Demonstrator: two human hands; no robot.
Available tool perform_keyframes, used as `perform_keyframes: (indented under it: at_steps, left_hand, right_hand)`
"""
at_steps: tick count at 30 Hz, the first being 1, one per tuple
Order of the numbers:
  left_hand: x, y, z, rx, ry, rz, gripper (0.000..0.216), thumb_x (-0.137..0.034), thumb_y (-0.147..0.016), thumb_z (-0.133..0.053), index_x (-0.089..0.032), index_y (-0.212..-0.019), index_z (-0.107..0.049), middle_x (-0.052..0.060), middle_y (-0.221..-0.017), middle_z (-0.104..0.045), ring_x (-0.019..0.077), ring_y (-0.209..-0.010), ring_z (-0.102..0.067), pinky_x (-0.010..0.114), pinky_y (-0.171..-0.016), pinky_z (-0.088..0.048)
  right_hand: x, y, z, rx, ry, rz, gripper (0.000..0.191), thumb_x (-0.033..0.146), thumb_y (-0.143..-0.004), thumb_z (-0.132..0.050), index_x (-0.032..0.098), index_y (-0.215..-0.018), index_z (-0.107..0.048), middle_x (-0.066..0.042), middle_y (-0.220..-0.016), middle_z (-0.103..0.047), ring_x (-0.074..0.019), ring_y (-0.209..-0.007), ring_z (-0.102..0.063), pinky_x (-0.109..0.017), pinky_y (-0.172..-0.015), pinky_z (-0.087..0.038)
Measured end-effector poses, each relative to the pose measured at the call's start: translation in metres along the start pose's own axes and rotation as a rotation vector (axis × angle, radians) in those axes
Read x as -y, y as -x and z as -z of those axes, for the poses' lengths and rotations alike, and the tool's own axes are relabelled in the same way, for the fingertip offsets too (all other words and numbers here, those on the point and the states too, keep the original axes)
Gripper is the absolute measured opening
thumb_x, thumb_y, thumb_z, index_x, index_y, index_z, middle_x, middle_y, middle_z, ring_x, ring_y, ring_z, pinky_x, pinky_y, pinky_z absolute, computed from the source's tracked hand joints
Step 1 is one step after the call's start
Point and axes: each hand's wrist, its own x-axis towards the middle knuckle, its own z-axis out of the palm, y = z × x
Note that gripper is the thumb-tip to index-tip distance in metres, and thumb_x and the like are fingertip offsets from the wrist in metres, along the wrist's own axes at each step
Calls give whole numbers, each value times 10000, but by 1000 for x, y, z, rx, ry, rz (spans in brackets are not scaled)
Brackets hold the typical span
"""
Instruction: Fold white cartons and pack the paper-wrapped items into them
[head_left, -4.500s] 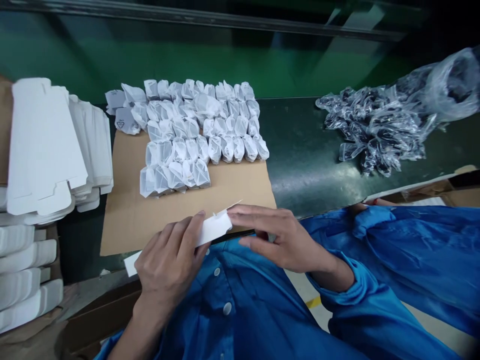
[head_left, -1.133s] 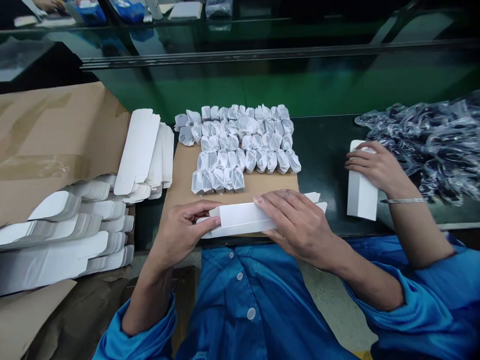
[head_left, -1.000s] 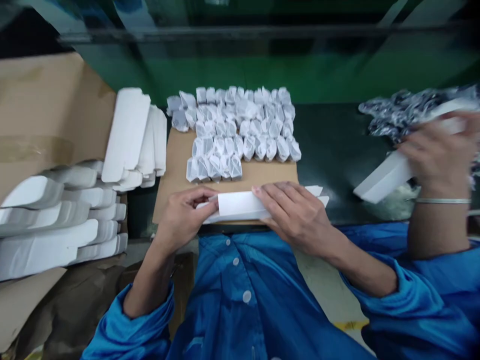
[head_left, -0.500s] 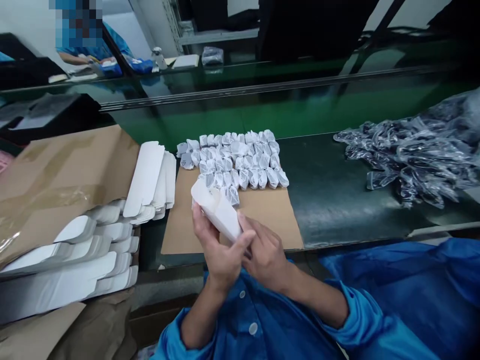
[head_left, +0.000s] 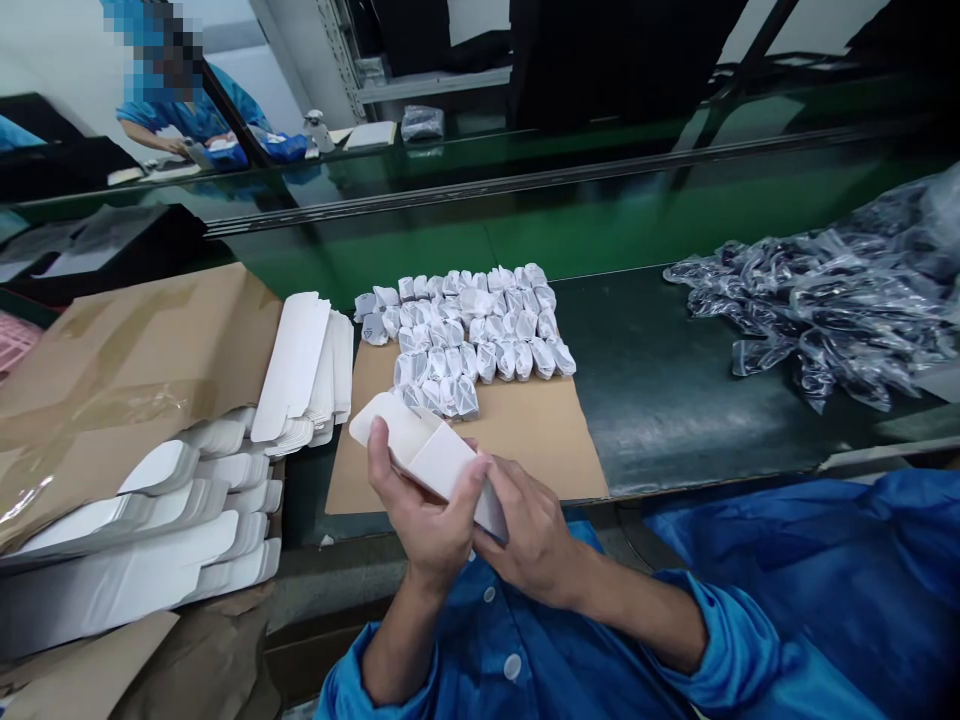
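Note:
A small white carton point(head_left: 448, 462) is tilted in front of me, its long flap standing out at the upper left end. My left hand point(head_left: 427, 510) grips it from below and the left, thumb along its near side. Around the lower right end wraps my right hand point(head_left: 529, 525), its fingers partly hidden behind the carton. Just beyond, rows of white wrapped pieces point(head_left: 495, 325) stand packed together on a flat brown cardboard sheet point(head_left: 536, 425). What the carton holds inside, if anything, is hidden.
To the left, flat white cartons point(head_left: 292, 365) lie stacked beside and under a taped brown cardboard box point(head_left: 135, 360). Clear plastic bags with dark contents point(head_left: 817, 295) heap on the right of the green bench point(head_left: 645, 400). Across the divider, a person in blue point(head_left: 199, 110) works.
The carton has been turned and lowered slightly; its sides now look squared out and its end flap leans further left. Both my hands have moved down a little with it.

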Motion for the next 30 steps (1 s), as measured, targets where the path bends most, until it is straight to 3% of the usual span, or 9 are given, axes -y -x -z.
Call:
perform_keyframes:
  at_steps: [4, 8, 11, 14, 16, 19, 22, 25, 30]
  left_hand:
    - [7, -7, 19, 283, -18, 102, 807, -397, -831, -675, -256, -1504, -252, 128, -1184, -646, 228, -822, -720, 353, -715, -611]
    - [8, -10, 34, 410, -79, -15, 722, -398, -751, -763, -265, -1391, -456, 93, -1244, -608, 259, -1029, -687, 360, -832, -600]
    - [8, -8, 37, 472, -161, -42, 686, -367, -748, -781, -295, -1366, -491, 83, -1328, -571, 281, -1198, -616, 391, -956, -558]
    - [12, 1, 33, 391, -182, -11, 868, -347, -745, -794, -311, -1478, -332, 127, -1421, -508, 308, -1285, -553, 432, -982, -544]
    - [16, 8, 27, 284, -167, -20, 959, -323, -755, -790, -299, -1519, -212, 161, -1412, -510, 304, -1238, -591, 433, -923, -575]
    - [18, 18, 19, 196, -284, -154, 894, -282, -760, -786, -285, -1495, -278, 145, -1329, -558, 281, -1170, -628, 424, -910, -575]
    - [16, 23, 16, 160, -440, -275, 935, -263, -724, -800, -274, -1505, -286, 145, -1354, -519, 297, -1242, -568, 441, -987, -527]
    - [12, 23, 20, 179, -407, -244, 924, -241, -738, -756, -256, -1514, -254, 145, -1358, -502, 271, -1183, -606, 383, -917, -560]
    - [6, 10, 33, 349, -303, -255, 665, -226, -732, -719, -226, -1335, -438, 72, -1183, -582, 207, -1069, -646, 309, -882, -559]
  right_hand:
    - [-6, -29, 28, 128, -435, -257, 756, 481, -858, -679, 213, -1487, -357, -108, -1159, -626, -194, -966, -640, -332, -822, -566]
    - [-9, -58, 36, 157, -574, -184, 303, 326, -891, -666, 214, -1173, -674, -37, -916, -619, -144, -809, -579, -294, -735, -518]
    - [-9, -61, 29, 108, -648, -207, 223, 259, -869, -691, 214, -1085, -721, -23, -853, -615, -135, -769, -574, -276, -684, -502]
    - [-10, -56, 22, 18, -687, -286, 205, 209, -852, -704, 208, -1055, -734, -32, -881, -642, -135, -789, -598, -269, -685, -505]
    - [-9, -53, 19, -52, -691, -335, 187, 189, -850, -700, 206, -1032, -738, -33, -886, -652, -134, -795, -605, -258, -668, -503]
    - [-6, -51, 14, -146, -647, -366, 199, 178, -847, -702, 212, -1041, -731, -25, -859, -647, -125, -748, -587, -241, -616, -490]
    - [-3, -48, 12, -187, -552, -276, 284, 167, -840, -712, 216, -1120, -701, -43, -935, -671, -139, -808, -609, -271, -696, -527]
    - [-2, -46, 13, -179, -544, -147, 366, 170, -816, -743, 210, -1172, -670, -55, -984, -680, -136, -810, -623, -272, -714, -545]
    - [-7, -45, 23, -78, -499, -5, 250, 192, -825, -740, 148, -1067, -697, -51, -835, -679, -124, -707, -612, -244, -633, -517]
